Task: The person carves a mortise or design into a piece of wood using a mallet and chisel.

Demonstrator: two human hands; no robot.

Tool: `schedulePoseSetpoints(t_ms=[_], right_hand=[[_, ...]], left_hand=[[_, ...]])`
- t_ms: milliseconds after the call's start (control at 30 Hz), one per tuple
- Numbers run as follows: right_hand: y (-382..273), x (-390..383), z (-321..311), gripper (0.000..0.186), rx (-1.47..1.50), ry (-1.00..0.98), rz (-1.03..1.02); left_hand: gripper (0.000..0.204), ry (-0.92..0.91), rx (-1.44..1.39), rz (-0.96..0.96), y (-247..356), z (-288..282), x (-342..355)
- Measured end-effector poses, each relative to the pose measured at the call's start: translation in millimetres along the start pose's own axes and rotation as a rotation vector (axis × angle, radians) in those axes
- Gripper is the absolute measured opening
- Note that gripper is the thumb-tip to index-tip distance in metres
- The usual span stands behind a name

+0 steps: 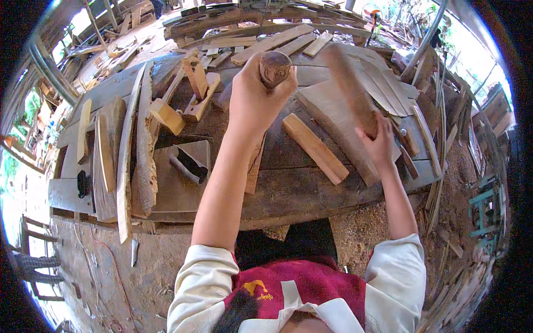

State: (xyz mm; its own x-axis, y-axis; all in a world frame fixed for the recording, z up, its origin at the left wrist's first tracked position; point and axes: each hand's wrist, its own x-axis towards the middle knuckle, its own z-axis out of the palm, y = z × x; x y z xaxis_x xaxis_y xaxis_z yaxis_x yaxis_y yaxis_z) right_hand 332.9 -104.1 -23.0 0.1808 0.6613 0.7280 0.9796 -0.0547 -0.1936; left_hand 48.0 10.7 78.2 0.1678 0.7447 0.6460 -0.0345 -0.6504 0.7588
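Observation:
My left hand [256,100] is closed in a fist round an upright tool handle [275,69], whose round, worn wooden top stands out above the thumb. The lower end of that tool is hidden behind the hand and forearm. A narrow piece of wood [255,169] shows beside this forearm on the bench. To the right, my right hand [380,139] grips the near end of a long wooden club [351,86], raised and smeared by motion. Between the two arms lies a squared wood block [315,148]. Under the club is a wide, flat board [338,125].
A wooden workbench [288,191] spans the view. On its left lie long rough-edged boards [145,150], a dark curved piece [189,165] and a notched wooden piece [195,77]. Planks [272,44] lie at the back. A teal stand [484,213] is on the floor at right.

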Motion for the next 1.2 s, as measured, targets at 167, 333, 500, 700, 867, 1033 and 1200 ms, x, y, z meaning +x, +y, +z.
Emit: schedulePoseSetpoints(t_ms=[167,333,500,700,867,1033,1200], right_hand=[[-20,46,-34,0.054,0.421,0.164,0.218],[-26,64,-66,0.052,0.472,-0.053,0.088],[-49,79,-83,0.055,0.366,-0.101,-0.106],[-66,89,-91,0.069,0.298,-0.425,-0.293],[-61,105,-102,0.069,0.332,-0.225,-0.200],[-80,96,-96,0.067,0.359,-0.275,-0.139],[-77,100,-93,0.064,0.408,-0.093,-0.131]], left_hand=[[0.017,-0.001,0.048,0.034,-4,-2,7],[0.019,-0.017,0.037,0.027,-3,5,13],[0.021,-0.025,0.065,-0.013,-7,9,17],[0.024,-0.039,0.015,-0.066,-4,17,15],[0.015,-0.035,0.011,-0.019,-10,10,16],[0.021,-0.057,-0.138,-0.057,-11,14,15],[0.022,-0.091,-0.109,-0.091,-8,10,16]])
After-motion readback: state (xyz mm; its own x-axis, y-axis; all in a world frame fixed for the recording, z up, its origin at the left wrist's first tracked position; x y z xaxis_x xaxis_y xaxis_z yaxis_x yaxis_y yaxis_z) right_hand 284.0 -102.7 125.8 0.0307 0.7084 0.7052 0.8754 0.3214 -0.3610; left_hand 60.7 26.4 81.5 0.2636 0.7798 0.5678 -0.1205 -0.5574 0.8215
